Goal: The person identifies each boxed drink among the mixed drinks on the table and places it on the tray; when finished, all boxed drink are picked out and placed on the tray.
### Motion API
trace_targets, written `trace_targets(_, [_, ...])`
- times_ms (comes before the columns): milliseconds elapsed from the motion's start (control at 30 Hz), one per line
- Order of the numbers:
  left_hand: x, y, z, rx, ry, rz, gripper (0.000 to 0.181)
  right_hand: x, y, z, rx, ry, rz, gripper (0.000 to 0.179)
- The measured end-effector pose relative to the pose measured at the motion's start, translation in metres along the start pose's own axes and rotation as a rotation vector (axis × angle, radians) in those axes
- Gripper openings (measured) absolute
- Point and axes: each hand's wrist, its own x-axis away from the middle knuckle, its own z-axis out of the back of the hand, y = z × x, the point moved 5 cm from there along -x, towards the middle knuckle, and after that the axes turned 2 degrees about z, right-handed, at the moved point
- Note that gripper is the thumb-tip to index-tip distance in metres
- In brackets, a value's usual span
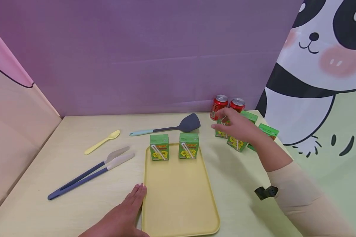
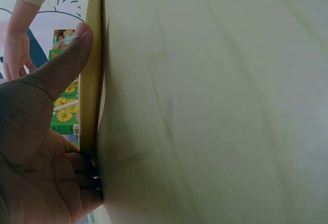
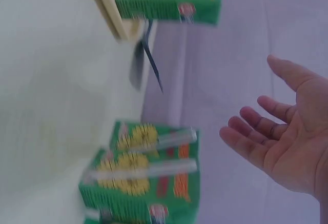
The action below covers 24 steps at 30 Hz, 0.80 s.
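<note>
My left hand (image 1: 124, 210) rests against the left edge of a yellow rectangular tray (image 1: 178, 197), fingers extended along the rim. The left wrist view shows its thumb (image 2: 77, 55) at the tray's side. Two green juice boxes with yellow flowers and straws, a left one (image 1: 159, 151) and a right one (image 1: 188, 149), stand side by side at the tray's far end. Over a cluster of several more juice boxes (image 1: 236, 143) at the right hovers my right hand (image 1: 238, 125). Its fingers are spread and relaxed, apart from the boxes in the right wrist view, and hold nothing.
Two red cans, one (image 1: 219, 107) left of the other (image 1: 237, 103), stand behind the box cluster. A dark spatula (image 1: 189, 123) lies beyond the tray. Left of it are a yellow spoon (image 1: 102, 142) and blue-handled tongs (image 1: 92, 174). A purple backdrop (image 1: 154, 59) closes off the back.
</note>
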Motion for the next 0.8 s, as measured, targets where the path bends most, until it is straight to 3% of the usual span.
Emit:
trace_targets(167, [0.0, 0.0, -0.001, 0.01, -0.022, 0.018, 0.135, 0.013, 0.022, 0.027, 0.071, 0.034, -0.093, 0.07])
trace_targets(300, [0.0, 0.001, -0.001, 0.011, -0.017, 0.01, 0.134, 0.022, 0.042, 0.037, 0.115, 0.03, -0.135, 0.077])
trace_targets(533, [0.0, 0.0, -0.001, 0.015, -0.034, 0.043, 0.136, 0.024, 0.068, 0.03, 0.154, -0.031, -0.171, 0.082])
trace_targets(800, [0.0, 0.002, 0.0, 0.0, -0.014, 0.012, 0.134, 0.019, 0.088, 0.014, 0.234, -0.074, -0.231, 0.083])
